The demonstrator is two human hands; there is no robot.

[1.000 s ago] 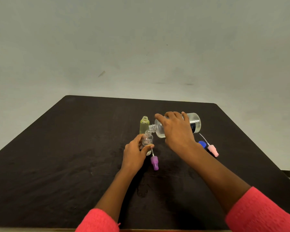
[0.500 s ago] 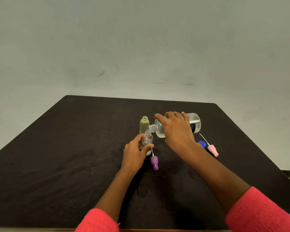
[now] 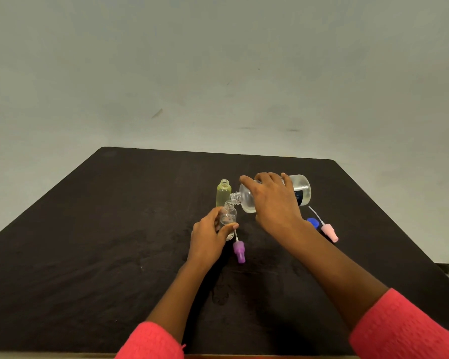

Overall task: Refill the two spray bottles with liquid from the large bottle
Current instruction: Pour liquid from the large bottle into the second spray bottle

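Sleeves [image 3: 151, 340]: pink, at near table [image 3: 88, 255] edge.
Purple sprayer [image 3: 239, 251]: lying just right of left hand.
Left hand [image 3: 208, 237]: curled round upright clear bottle [image 3: 229, 218].
Right hand [image 3: 275, 203]: wrapped over large bottle [image 3: 302, 190], tipped sideways, mouth at clear bottle's neck.
Blue cap [image 3: 313, 223], pink sprayer [image 3: 329, 230]: right of right wrist.
Yellow bottle [image 3: 223, 193]: upright, uncapped, just behind clear bottle.

Dark matte table surface [image 3: 88, 255]: left half and near edge open for passage. Centre toward far edge crowded: upright yellow-tinted open plastic bottle [image 3: 223, 193], purple spray cap with dip tube [image 3: 239, 251]. Toward right edge: blue round cap [image 3: 313, 223], pink spray cap with tube [image 3: 329, 231].
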